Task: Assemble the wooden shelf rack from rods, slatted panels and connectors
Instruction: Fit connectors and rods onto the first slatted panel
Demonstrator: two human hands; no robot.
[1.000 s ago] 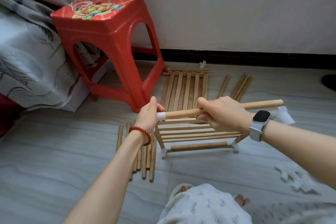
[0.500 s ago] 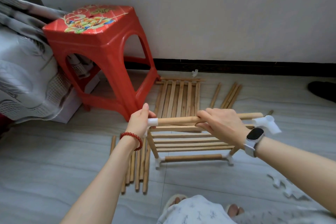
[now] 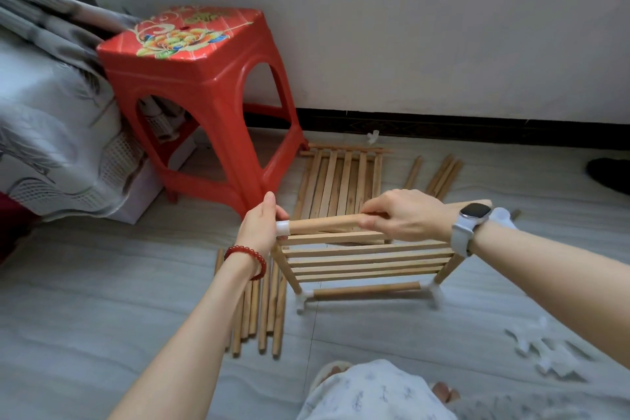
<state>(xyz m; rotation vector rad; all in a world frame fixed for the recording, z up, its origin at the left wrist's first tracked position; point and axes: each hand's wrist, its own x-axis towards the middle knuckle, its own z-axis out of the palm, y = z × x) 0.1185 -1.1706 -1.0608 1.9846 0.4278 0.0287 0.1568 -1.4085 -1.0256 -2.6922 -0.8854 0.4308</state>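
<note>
The half-built rack (image 3: pixel 366 262) stands on the grey floor (image 3: pixel 102 283) in front of the person. The right hand (image 3: pixel 405 215) curls around its top rod (image 3: pixel 324 224), while the left hand (image 3: pixel 260 227) grips the white connector (image 3: pixel 282 228) at that rod's left end. A spare slatted panel (image 3: pixel 341 177) lies flat behind it, loose rods (image 3: pixel 264 310) to its left, and white connectors (image 3: pixel 545 348) lie blurred at right. No writing is readable on the red stool (image 3: pixel 201 85) or the watch (image 3: pixel 474 211).
</note>
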